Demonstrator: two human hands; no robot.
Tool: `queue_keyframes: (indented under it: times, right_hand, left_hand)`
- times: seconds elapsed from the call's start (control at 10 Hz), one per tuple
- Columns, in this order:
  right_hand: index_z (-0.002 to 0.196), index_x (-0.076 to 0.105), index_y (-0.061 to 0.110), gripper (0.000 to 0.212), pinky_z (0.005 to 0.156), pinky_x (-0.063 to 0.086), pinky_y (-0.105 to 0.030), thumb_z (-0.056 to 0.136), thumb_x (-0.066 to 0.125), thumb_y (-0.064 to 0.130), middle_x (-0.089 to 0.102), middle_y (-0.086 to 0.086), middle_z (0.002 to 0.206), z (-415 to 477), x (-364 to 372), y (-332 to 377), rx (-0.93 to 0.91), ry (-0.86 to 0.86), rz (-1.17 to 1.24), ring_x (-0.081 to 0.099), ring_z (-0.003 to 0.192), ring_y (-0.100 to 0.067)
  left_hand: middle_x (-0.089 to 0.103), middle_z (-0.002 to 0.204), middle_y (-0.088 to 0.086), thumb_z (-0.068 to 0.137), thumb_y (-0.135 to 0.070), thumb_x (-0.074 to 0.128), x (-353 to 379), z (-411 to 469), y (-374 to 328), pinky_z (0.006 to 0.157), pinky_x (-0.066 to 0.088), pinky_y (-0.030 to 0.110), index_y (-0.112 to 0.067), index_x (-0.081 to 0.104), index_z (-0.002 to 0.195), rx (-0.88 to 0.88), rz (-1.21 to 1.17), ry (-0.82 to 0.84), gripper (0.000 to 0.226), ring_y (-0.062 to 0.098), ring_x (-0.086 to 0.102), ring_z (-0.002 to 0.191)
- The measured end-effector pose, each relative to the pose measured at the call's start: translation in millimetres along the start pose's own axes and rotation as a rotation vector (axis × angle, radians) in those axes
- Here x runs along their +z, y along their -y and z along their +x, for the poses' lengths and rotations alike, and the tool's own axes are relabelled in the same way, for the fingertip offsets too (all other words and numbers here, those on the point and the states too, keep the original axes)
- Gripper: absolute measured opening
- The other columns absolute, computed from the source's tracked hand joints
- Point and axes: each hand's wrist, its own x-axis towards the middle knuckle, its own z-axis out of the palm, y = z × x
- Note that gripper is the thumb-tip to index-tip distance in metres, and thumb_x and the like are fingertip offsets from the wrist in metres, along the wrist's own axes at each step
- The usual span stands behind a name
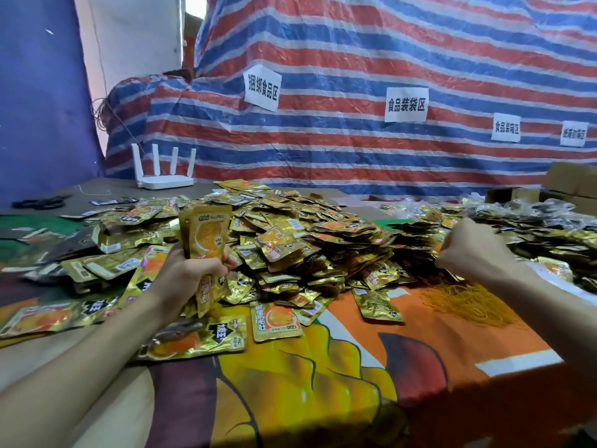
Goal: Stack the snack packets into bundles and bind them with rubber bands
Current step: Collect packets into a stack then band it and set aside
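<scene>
Here the left hand [190,273] clasps an upright stack of gold packets [206,234], no band on it yet; the right hand [468,250] is fisted just behind the rubber bands [465,302], perhaps pinching one, though I cannot tell; between the hands the loose packet heap [307,240] looks barely touched; behind that heap stands a router [164,176]; nothing blocks either hand.

A red, blue and white striped tarpaulin [371,59] fills the upper right and centre of the frame, with four white paper signs [406,104] taped across it. At the far left hangs a purple-blue wall [38,101]. Beside it, a pale, brightly lit panel [135,37]. A white four-antenna router [164,176] sits at centre left.
</scene>
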Motion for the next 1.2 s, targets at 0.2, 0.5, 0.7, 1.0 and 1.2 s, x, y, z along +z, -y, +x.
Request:
queue_keyframes:
  times: [0.2,0.5,0.7,1.0,1.2]
  right_hand:
    - [0.086,0.076,0.011,0.007,0.062,0.056,-0.022,0.089,0.07,0.008,0.072,-0.002,0.085,-36.8,11.1,119.2,-0.447,0.146,0.505,0.067,0.075,-0.011]
    - [0.087,0.08,0.014,0.005,0.069,0.055,-0.024,0.083,0.078,0.011,0.077,0.0,0.081,-64.2,58.3,249.5,-0.513,0.316,1.114,0.073,0.078,-0.012]
    - [0.077,0.077,0.013,0.007,0.053,0.046,-0.02,0.079,0.084,0.01,0.076,-0.002,0.068,-60.0,79.8,260.9,-0.281,0.414,1.363,0.074,0.066,-0.008]
    - [0.074,0.079,0.011,0.008,0.052,0.05,-0.018,0.076,0.087,0.01,0.077,-0.003,0.077,-47.3,83.7,244.0,-0.313,0.505,1.287,0.069,0.066,-0.01]
    - [0.076,0.076,0.001,0.01,0.058,0.054,-0.022,0.074,0.086,0.003,0.071,-0.005,0.068,-44.0,81.5,238.9,-0.289,0.665,1.346,0.066,0.059,-0.012]
  left_hand:
    - [0.059,0.083,0.014,0.06,-0.001,0.06,5.9,-18.6,-24.3,0.066,0.054,0.038,-0.001,0.061,0.099,0.07,-0.167,0.08,0.039,0.029,0.058,0.077]
    - [0.066,0.069,0.014,0.071,-0.006,0.064,-8.3,-12.3,-34.5,0.053,0.051,0.03,-0.001,0.074,0.075,-0.247,-0.19,-0.112,0.011,0.029,0.061,0.056]
    - [0.066,0.052,0.004,0.076,-0.005,0.062,-27.5,-2.3,-32.7,0.038,0.047,0.021,-0.015,0.066,0.04,-0.341,-0.161,-0.138,0.037,0.016,0.062,0.039]
    - [0.071,0.084,0.014,0.059,-0.009,0.07,-31.3,-2.3,-25.0,0.065,0.056,0.033,-0.005,0.074,0.076,-0.404,-0.244,0.002,0.019,0.027,0.065,0.064]
    - [0.066,0.09,0.02,0.051,-0.006,0.082,-40.7,-6.4,-24.0,0.068,0.058,0.04,0.0,0.068,0.116,-0.245,-0.569,0.194,0.066,0.035,0.068,0.077]
